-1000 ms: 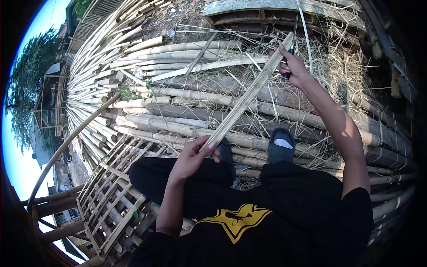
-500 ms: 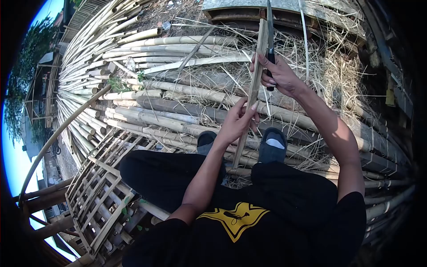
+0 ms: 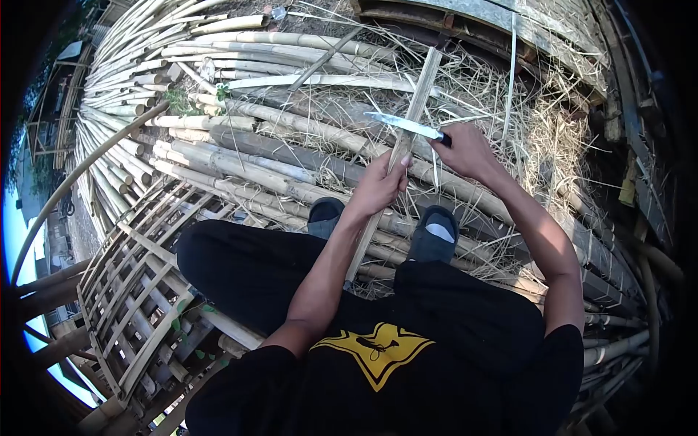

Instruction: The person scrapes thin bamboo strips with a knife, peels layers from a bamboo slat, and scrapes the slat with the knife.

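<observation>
My left hand [image 3: 380,185] is closed around a long, flat bamboo strip [image 3: 423,86], which slants from between my feet up and away to the right. My right hand [image 3: 467,151] grips the black handle of a knife [image 3: 398,122]. The bright blade lies across the strip a little beyond my left hand, its tip pointing left. Whether the edge bites into the bamboo I cannot tell. My right fingers are partly hidden behind the back of the hand.
Many cut bamboo poles [image 3: 291,190] cover the ground ahead and to the left. Thin shavings [image 3: 480,94] lie scattered beyond my hands. A woven bamboo lattice [image 3: 138,291] stands at the left, and a wooden platform [image 3: 465,25] at the far right.
The knife has turned from upright beside the strip to lying across it. My right hand has let go of the strip and moved nearer. The head view has shifted slightly.
</observation>
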